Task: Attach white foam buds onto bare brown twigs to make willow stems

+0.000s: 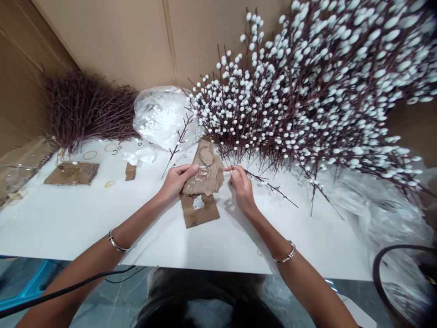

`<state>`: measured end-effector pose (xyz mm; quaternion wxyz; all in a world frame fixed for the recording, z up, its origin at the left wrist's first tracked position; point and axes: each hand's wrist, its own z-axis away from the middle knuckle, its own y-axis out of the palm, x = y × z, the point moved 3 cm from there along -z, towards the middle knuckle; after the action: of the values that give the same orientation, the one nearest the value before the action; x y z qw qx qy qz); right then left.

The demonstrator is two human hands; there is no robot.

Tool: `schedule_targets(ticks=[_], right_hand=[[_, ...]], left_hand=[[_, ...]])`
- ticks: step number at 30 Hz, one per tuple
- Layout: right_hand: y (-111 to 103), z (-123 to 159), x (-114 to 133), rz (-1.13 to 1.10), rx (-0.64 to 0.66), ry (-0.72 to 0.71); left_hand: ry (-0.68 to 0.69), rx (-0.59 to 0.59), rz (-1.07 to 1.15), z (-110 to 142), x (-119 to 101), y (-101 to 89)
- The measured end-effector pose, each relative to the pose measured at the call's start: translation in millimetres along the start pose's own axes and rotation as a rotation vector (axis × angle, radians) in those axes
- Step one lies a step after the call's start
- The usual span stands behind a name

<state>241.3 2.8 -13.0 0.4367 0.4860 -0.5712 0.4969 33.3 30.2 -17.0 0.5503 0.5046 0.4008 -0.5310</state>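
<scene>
My left hand [175, 182] is closed at the left edge of a torn piece of cardboard [213, 180], its thumb reaching over that edge. A clear, shiny patch of glue [200, 177] coats part of the cardboard. Below it lies a darker cardboard square [201, 218] bearing a white blob [198, 202]. To the right of the cardboard, my right hand [242, 187] has thumb and forefinger pinched together; what lies between them is too small to make out. Close by are a twig with small buds [273, 186] behind my right hand and another bare-tipped twig [177, 145] beyond my left.
Many dark stems with white buds [290, 100] fill the back right. A bundle of bare twigs [88, 109] stands back left, beside a plastic bag of white pieces [164, 116]. A cardboard pad [71, 173] lies left; clear plastic [382, 205] and a black cable [375, 269] are right.
</scene>
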Motion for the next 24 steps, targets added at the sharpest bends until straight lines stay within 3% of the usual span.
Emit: schedule_targets(ticks=[3, 6, 13, 24], right_hand=[[-4, 7, 16, 0.264, -0.063, -0.173], [-1, 12, 21, 0.444, -0.052, -0.216], [6, 10, 13, 0.663, 0.069, -0.265], [9, 8, 12, 0.864, 0.008, -0.387]], left_hand=[[0.095, -0.048, -0.086, 3, -4, -2.0], [0.157, -0.061, -0.135, 6, -6, -0.3], [0.192, -0.032, -0.180, 6, -2, 3.3], [0.317, 0.063, -0.318, 12, -10, 11.3]])
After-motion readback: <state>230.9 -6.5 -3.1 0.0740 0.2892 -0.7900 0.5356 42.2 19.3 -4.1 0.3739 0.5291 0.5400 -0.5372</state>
